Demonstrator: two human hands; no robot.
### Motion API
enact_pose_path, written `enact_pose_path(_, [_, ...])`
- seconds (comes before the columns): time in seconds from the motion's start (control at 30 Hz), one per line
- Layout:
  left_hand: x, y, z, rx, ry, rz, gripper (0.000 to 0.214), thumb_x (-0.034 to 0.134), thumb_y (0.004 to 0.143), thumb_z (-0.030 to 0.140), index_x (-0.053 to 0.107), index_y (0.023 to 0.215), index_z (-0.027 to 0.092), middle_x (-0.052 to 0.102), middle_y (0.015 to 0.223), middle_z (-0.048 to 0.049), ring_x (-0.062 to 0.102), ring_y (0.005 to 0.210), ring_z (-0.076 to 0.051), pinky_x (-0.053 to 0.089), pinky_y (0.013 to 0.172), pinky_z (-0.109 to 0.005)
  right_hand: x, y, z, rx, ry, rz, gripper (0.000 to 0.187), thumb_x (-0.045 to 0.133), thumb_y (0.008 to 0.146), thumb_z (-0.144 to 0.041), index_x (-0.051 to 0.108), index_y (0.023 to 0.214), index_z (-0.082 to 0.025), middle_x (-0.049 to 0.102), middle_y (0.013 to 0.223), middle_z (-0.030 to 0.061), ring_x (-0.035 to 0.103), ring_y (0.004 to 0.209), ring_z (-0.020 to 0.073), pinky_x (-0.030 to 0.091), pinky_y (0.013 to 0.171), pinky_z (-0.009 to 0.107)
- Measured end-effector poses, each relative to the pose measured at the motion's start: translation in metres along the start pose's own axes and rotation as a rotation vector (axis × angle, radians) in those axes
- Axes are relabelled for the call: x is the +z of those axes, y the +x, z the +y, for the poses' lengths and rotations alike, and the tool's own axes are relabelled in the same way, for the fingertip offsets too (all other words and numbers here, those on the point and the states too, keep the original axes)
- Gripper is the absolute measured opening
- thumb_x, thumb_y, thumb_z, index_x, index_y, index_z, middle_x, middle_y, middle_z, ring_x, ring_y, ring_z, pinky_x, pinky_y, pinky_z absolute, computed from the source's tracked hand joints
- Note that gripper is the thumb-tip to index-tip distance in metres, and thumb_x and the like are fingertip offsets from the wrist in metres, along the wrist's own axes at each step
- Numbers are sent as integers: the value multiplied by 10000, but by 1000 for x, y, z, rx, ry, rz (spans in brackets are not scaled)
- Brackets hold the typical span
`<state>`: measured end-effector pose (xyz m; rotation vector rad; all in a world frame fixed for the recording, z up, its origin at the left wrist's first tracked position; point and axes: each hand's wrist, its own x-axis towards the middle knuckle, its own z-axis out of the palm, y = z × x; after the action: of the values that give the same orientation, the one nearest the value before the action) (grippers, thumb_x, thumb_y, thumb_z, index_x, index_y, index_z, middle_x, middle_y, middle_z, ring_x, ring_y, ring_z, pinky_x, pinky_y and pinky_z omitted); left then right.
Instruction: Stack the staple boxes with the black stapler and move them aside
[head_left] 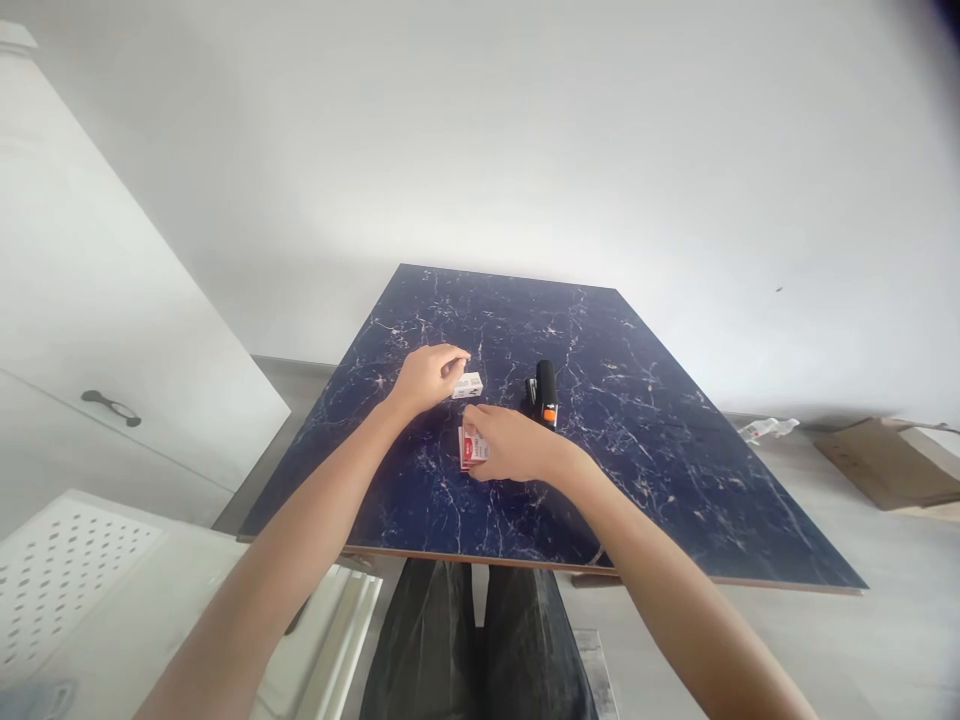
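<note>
Toward the middle of the dark blue marbled table (645, 440), my left hand (431, 378) is closed, thumb and fingers drawn together; what they hold, if anything, I cannot make out. Right beside its fingers is a small white box (469, 385) with printing on it. Nearer to me, my right hand (514, 443) grips a small red-and-white printed box (472, 449), its fingers covering part of it. A black stapler (547, 385) with an orange part stands just beyond my right hand.
White wall rises behind the table. On the left are a white cabinet with a dark handle (111, 408) and a white perforated panel (71, 570). Flattened cardboard (889, 465) and a crumpled white plastic piece (766, 430) lie on the floor at the right.
</note>
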<state>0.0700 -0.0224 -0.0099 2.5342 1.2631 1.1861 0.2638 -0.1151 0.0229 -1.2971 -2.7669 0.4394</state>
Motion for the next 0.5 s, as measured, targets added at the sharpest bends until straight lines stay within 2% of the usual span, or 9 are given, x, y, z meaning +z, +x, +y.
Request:
enact_pose_path(0.13, [-1,1,7,14,-2,-29,252,513,958,248,750,1037,221,775,978,-31,686,807,-190,508,825,-338,-20,3,32,66,-180,122,391,766,720,-341,518,989,-204,637,979,94,572,927,291,430,742,360])
enact_pose_path(0.27, [4,-2,20,68,-71,-163,253,489,976,248,721,1074,220,766,1054,-39,698,849,-193,519,820,-334,-32,4,63,126,-316,174,384,770,696,-355,547,964,-195,641,944,129,532,1058,368,432,882,445])
enact_pose_path(0.37, [12,-7,33,84,-92,-335,231,500,951,231,674,1102,229,753,1036,-46,692,809,-199,524,777,-342,-31,3,72,94,-312,146,424,805,656,-398,565,945,-201,648,943,136,506,1129,399,408,972,506])
enact_pose_path(0.43, [18,-10,41,77,-105,-434,169,534,913,234,642,1043,222,735,1040,-60,681,806,-210,528,770,-356,-31,-2,74,57,-274,149,469,834,625,-448,568,928,-210,657,966,137,483,1190,416,382,1025,540])
enact_pose_path(0.5, [22,-13,48,73,-135,-491,92,572,878,252,601,957,215,694,1189,-87,677,889,-229,534,806,-377,-31,-14,77,30,-175,219,501,841,622,-512,557,917,-223,658,1089,144,441,1275,420,385,1045,541])
